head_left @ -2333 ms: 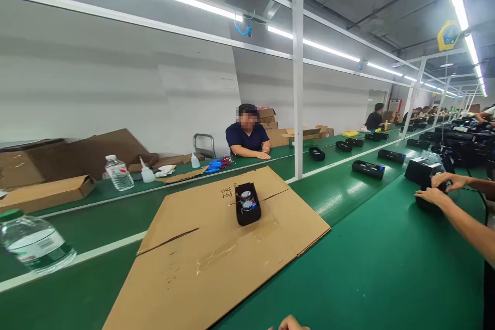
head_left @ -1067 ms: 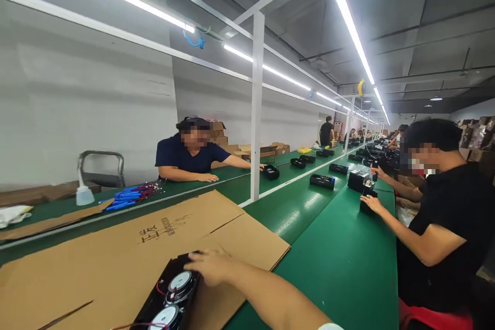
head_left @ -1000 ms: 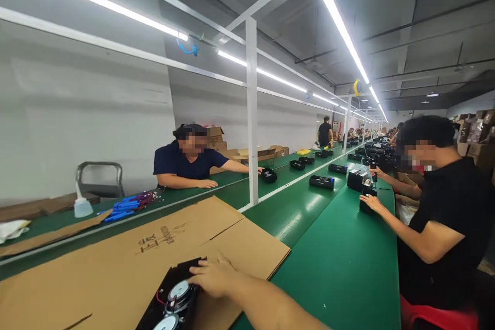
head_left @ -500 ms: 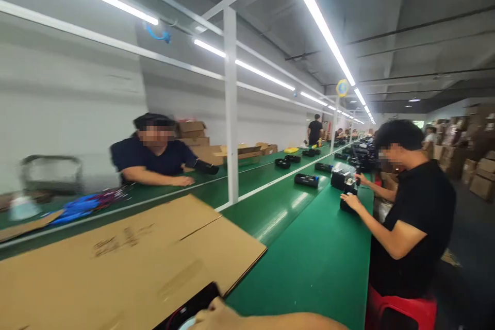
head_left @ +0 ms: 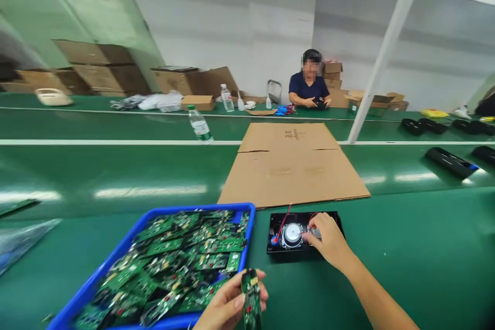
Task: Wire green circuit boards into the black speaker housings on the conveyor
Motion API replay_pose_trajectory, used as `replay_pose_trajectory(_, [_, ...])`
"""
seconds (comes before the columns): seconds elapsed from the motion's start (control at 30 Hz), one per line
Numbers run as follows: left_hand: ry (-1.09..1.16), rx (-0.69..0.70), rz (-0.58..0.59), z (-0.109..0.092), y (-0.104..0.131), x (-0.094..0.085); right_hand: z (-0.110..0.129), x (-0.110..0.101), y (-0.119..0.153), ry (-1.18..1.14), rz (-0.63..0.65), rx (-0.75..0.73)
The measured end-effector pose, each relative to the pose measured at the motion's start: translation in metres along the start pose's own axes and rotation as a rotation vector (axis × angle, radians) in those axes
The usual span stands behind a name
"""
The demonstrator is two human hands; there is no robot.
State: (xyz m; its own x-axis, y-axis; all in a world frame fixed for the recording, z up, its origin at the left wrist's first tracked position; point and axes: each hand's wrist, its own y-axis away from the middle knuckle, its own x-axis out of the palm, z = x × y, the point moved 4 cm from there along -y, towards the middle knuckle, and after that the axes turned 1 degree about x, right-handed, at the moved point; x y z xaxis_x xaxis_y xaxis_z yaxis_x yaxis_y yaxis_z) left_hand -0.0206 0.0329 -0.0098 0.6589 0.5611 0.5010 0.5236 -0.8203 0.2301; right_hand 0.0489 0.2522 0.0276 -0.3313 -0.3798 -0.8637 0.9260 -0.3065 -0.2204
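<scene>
Speaker housing [head_left: 299,254]: lies open side up at five o'clock on the green bench [head_left: 390,258]. Right hand [head_left: 328,241]: curls over its three o'clock end; cannot tell whether gripping. Left hand [head_left: 232,301], six o'clock: holds a circuit board [head_left: 252,303] beside the blue tray [head_left: 201,207] at seven.

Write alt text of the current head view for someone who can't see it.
A left hand holds a green circuit board beside a blue tray piled with more boards, while the right hand is over a black box with a round speaker inside. Beyond are a flat cardboard sheet and, across the table, a seated co-worker.
</scene>
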Motion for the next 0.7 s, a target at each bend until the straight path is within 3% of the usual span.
replay_pose_trajectory(0.1, [0.053,0.132,-0.285,-0.010,0.002,-0.009,0.017,0.019,-0.027,-0.223,-0.066,0.117])
replay_pose_trajectory(0.17, [0.072,0.200,-0.400,-0.014,-0.001,-0.011,0.029,0.034,-0.042,-0.386,-0.131,0.155])
replay_pose_trajectory(0.27, [0.027,0.280,-0.452,-0.023,-0.007,-0.012,0.045,0.044,-0.050,-0.732,-0.274,0.158])
replay_pose_trajectory(0.37, [-0.076,0.339,-0.485,-0.031,-0.009,-0.010,0.055,0.042,-0.046,-1.019,-0.294,0.173])
replay_pose_trajectory(0.53, [-0.136,0.401,-0.523,-0.043,-0.007,0.000,0.061,0.029,-0.041,-1.137,-0.076,0.152])
replay_pose_trajectory(0.7, [-0.169,0.381,-0.536,-0.046,-0.007,0.008,0.074,0.021,-0.040,-0.957,0.297,0.071])
